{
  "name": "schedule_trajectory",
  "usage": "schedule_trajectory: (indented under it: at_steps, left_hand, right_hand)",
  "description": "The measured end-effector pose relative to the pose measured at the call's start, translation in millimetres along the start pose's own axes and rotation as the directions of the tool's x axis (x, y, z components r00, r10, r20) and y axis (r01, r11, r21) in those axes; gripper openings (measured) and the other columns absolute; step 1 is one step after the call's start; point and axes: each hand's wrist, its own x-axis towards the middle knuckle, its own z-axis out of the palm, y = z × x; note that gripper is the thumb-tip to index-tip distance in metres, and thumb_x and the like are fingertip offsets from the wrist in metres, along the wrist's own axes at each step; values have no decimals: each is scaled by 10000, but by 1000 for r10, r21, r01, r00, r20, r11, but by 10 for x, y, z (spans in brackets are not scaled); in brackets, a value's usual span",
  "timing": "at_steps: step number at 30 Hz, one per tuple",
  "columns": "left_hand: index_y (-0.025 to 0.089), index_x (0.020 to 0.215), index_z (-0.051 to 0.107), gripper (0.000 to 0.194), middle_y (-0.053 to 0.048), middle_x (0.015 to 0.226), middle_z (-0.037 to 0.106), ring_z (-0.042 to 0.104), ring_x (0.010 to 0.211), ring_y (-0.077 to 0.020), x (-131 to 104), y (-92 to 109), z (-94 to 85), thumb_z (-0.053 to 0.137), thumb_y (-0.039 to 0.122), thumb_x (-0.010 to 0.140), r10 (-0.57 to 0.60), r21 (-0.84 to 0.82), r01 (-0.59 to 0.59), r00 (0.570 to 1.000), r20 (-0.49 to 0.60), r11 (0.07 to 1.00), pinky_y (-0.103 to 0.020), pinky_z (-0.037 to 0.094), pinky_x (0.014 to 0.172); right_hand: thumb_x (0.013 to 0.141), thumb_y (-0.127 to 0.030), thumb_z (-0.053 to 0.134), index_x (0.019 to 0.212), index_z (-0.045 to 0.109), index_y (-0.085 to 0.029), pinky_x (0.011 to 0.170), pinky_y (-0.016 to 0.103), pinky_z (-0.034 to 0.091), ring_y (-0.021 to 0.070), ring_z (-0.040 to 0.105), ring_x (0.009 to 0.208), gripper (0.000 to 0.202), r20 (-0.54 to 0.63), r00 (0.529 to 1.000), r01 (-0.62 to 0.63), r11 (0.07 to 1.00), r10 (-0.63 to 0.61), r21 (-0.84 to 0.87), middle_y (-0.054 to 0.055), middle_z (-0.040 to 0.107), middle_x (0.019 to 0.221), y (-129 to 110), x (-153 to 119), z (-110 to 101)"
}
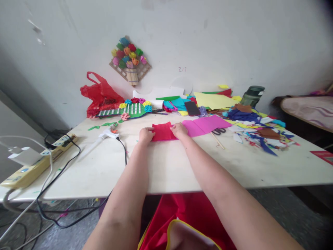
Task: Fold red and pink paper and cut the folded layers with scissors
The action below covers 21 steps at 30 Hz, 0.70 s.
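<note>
Red sheet lies on the bench between the left grip and right grip, each pinching one side; a pink sheet stretches out beyond the right grip.

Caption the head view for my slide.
Left hand and right hand hold red paper; pink paper extends rightward.

You are facing a pale worktop that is carrying a pink sheet. Left of the sheet, a white glue gun is lying; farther left of the sheet, a cream power strip is resting. Behind the sheet and to its left, a red plastic bag is slumping beside a flower-trimmed green panel. Right of the sheet, coloured scraps are spreading; just in front of it, a wooden stick is lying.
</note>
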Motion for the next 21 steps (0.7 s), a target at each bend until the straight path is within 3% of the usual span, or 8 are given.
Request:
schedule_trajectory:
  at_steps: [10,15,21]
  left_hand:
    - [170,1122,653,385,-76,1043,675,615,945,-180,-87,102,-5,559,150,750,157,315,-155,987,18,936,-227,423,863]
    - [177,1115,656,376,-71,1103,653,586,1020,-178,-85,97,30,530,119,765,233,404,-228,972,38,886,-217,387,924]
    - [180,1117,654,391,-82,1152,621,553,1067,-186,-100,93,66,508,94,765,264,441,-269,962,75,856,-211,384,925]
  right_hand:
    - [888,-325,449,1091,605,-166,776,296,454,220,574,1006,301,-73,995,55,987,-67,-152,127,529,1162,-81,-150,34]
    - [900,-250,414,1169,515,-145,768,310,458,227,552,1004,306,-99,987,103,970,-127,-220,150,492,1178,-113,-189,76]
    - [928,-236,324,1204,496,-179,725,332,461,234,554,967,330,-51,986,138,953,-158,-271,150,462,1193,-140,-230,22]
